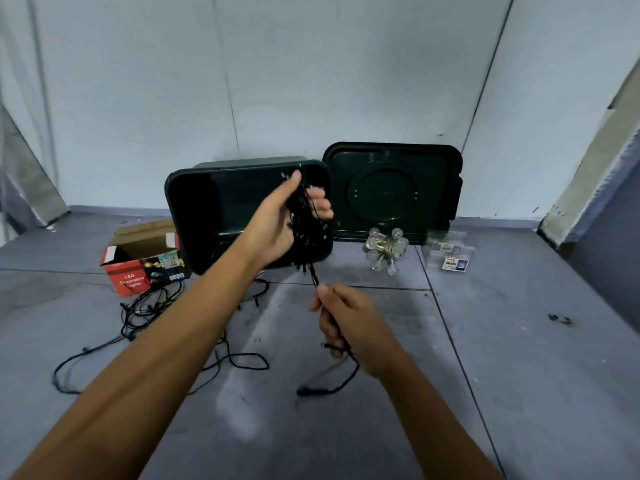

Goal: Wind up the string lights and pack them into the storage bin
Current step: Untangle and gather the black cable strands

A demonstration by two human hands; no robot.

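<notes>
String lights (306, 230) — coil gripped in left hand (273, 226) as winding core. Right hand (346, 323) — fingers pinch loose cord (314, 279), feeding it taut.

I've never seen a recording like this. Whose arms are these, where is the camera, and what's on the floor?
There is no machine here: a person is working bare-handed, filmed by one wide-angle camera worn on their head, looking forward and down. The left hand grips a wound bundle of black string lights; the right hand pinches the wire just below it. More wire lies loose on the grey floor. Behind are the dark green storage bin, open towards the camera, its lid against the wall, a red box, a cluster of clear globe bulbs and a clear packet.
</notes>
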